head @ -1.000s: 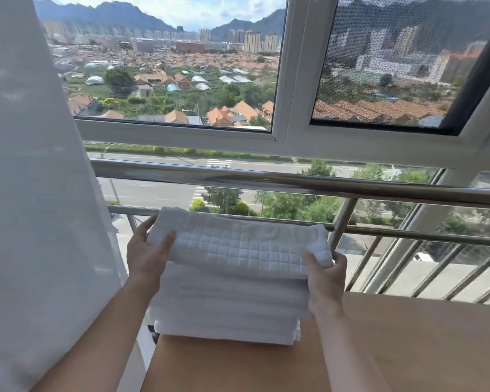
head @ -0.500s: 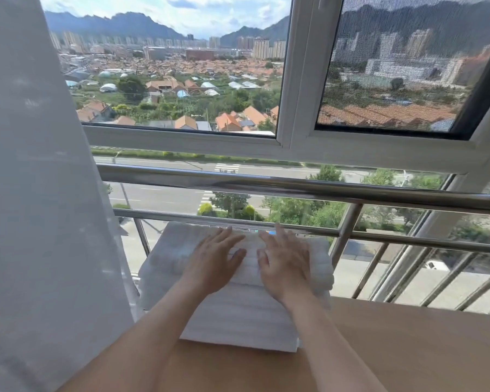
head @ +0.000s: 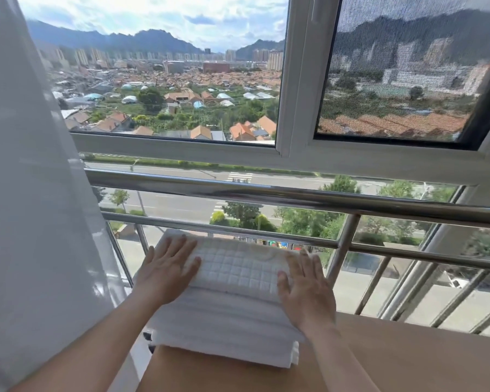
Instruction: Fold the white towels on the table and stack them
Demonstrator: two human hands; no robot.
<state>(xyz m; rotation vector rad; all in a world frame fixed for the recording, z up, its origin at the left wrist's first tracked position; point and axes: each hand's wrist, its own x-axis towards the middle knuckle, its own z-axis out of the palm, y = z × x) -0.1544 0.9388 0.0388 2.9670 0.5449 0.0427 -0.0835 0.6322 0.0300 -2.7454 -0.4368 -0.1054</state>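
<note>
A stack of folded white towels [head: 224,332] sits at the far left corner of the wooden table [head: 408,360]. The top towel [head: 238,267] has a raised square grid pattern. My left hand [head: 167,270] lies flat on the left end of that top towel, fingers straight. My right hand [head: 306,287] lies flat on its right end, fingers straight and pointing away from me. Both hands press down on the stack and grip nothing.
A steel railing [head: 294,196] with vertical bars runs just behind the table. A white sheer curtain [head: 34,222] hangs at the left, close to the stack. The window frame [head: 294,154] and an insect screen [head: 402,69] stand beyond.
My hands placed the grid towel on the stack, met at its middle, then slid apart to its left and right ends. The camera tilted up slightly.
</note>
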